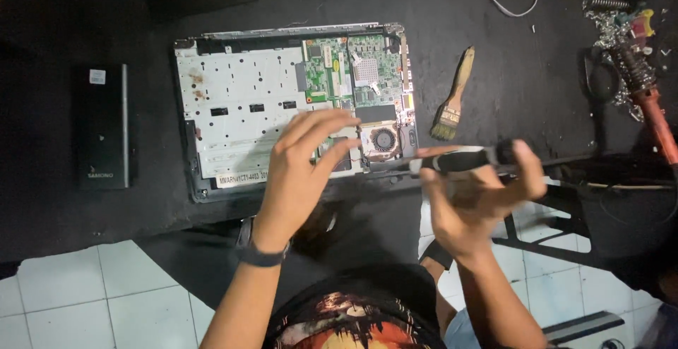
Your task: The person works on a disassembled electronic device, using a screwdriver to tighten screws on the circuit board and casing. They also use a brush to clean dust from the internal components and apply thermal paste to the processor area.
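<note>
Lying open on the dark tabletop (pixel 494 74), the laptop (pixel 293 109) is showing its green board (pixel 353 70) and fan (pixel 383 139). I am hovering my left hand (pixel 304 169), fingers spread, over it, while my right hand (pixel 473 201) is gripping a black screwdriver (pixel 466 158) sideways.

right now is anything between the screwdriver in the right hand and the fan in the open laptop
Nothing visible blocks it. The right hand holds the screwdriver just right of the laptop, its tip pointing toward the fan. The left hand hovers left of the fan, off that line.
</note>
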